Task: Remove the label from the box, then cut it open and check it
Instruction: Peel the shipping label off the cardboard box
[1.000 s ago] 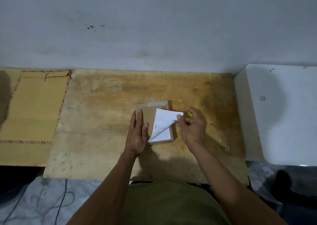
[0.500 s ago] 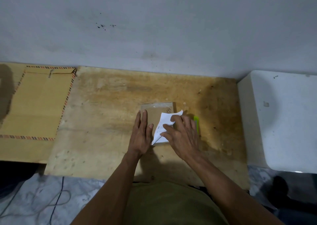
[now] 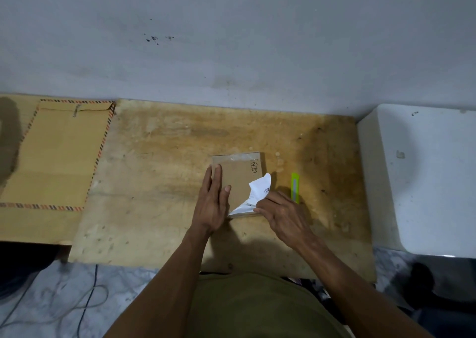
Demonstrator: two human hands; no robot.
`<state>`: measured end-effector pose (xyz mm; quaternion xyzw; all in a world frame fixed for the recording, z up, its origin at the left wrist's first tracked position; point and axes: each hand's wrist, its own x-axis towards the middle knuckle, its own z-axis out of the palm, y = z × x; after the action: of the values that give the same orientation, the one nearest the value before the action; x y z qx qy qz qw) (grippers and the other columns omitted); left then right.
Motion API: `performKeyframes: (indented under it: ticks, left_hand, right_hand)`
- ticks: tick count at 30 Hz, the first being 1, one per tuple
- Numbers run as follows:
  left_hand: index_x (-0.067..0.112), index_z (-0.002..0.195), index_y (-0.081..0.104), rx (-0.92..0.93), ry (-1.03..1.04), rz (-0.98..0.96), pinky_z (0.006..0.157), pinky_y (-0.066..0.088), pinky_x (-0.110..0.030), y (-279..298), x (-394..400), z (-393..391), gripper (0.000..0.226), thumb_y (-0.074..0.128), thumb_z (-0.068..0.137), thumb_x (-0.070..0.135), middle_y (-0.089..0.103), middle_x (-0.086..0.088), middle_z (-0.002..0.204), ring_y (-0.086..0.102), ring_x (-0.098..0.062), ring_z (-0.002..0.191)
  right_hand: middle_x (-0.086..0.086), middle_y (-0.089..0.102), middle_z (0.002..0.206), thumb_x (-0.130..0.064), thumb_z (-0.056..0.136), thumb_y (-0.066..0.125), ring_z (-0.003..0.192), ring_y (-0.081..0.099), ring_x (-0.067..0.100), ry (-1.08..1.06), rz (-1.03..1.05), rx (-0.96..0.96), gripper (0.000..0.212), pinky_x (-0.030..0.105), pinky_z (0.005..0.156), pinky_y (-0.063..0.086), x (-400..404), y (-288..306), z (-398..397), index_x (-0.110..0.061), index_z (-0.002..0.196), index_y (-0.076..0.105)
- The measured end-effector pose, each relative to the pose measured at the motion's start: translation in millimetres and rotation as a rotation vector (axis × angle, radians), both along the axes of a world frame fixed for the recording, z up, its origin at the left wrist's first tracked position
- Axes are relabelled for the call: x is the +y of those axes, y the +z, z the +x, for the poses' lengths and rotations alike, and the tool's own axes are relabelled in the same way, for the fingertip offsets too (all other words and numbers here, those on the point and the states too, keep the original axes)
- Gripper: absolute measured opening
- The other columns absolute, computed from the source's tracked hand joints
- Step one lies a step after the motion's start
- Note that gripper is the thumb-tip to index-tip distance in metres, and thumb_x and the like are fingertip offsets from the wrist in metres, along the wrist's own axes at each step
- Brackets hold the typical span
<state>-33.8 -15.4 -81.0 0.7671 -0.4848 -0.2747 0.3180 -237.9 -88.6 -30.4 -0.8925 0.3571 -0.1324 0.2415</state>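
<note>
A small flat cardboard box (image 3: 240, 172) lies on the wooden board (image 3: 159, 172), with clear tape along its far edge and handwriting near its right side. My left hand (image 3: 213, 201) lies flat with straight fingers on the box's left part. A white label (image 3: 256, 194) is peeled up and crumpled over the box's near right corner, still stuck along the near edge. My right hand (image 3: 279, 212) pinches the label at its lower right. A green utility knife (image 3: 295, 186) lies on the board just right of the box.
A brown striped-edge envelope (image 3: 56, 157) lies at the left. A white block (image 3: 422, 177) stands against the board's right edge. A grey wall runs behind. Cables (image 3: 85, 304) lie on the floor at the near left.
My right hand put the green knife down beside the box and took a new hold low on the label. More of the label is peeled off, baring the box's top.
</note>
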Motion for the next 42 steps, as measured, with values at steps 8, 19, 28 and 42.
performKeyframes:
  ticks: [8, 19, 28, 42]
  left_hand:
    - [0.027, 0.159, 0.004, -0.018, -0.006, 0.005, 0.113, 0.038, -0.040, 3, 1, 0, 0.063, 0.026, 0.103, 0.047, 0.000, 0.000, 0.167, -0.002, -0.007, 0.151]
    - [0.015, 0.159, 0.005, -0.055, -0.027, 0.002, 0.120, 0.026, -0.038, 1, 1, -1, 0.067, 0.020, 0.103, 0.049, 0.004, -0.006, 0.167, -0.005, -0.014, 0.154]
    - [0.011, 0.159, 0.005, -0.092, -0.023, -0.007, 0.122, 0.020, -0.033, 5, 2, -3, 0.066, 0.021, 0.104, 0.045, 0.004, -0.007, 0.167, -0.008, -0.010, 0.151]
    - [0.023, 0.159, 0.006, -0.170, -0.095, 0.102, 0.120, 0.026, -0.048, 21, -2, 2, 0.066, 0.014, 0.101, 0.053, 0.012, -0.014, 0.165, 0.016, -0.029, 0.151]
  right_hand:
    - [0.000, 0.056, 0.080, -0.027, 0.100, 0.052, 0.070, 0.051, 0.012, 0.073, 0.043, -0.084, 0.028, 0.028, 0.055, 0.040, -5, 5, -10, -0.013, 0.080, 0.066]
    - [-0.007, 0.056, 0.079, -0.029, 0.094, 0.061, 0.069, 0.055, 0.012, -0.019, 0.256, -0.178, 0.018, 0.035, 0.060, 0.046, -11, 5, -11, -0.016, 0.082, 0.068]
    - [-0.010, 0.049, 0.075, -0.020, 0.092, 0.066, 0.068, 0.051, 0.009, -0.191, 0.454, -0.247, 0.014, 0.021, 0.061, 0.039, -4, 8, -19, -0.020, 0.078, 0.063]
    - [0.000, 0.067, 0.084, -0.052, 0.088, 0.058, 0.084, 0.065, 0.023, -0.599, 0.533, -0.334, 0.026, 0.050, 0.077, 0.056, -52, 32, -49, -0.027, 0.080, 0.061]
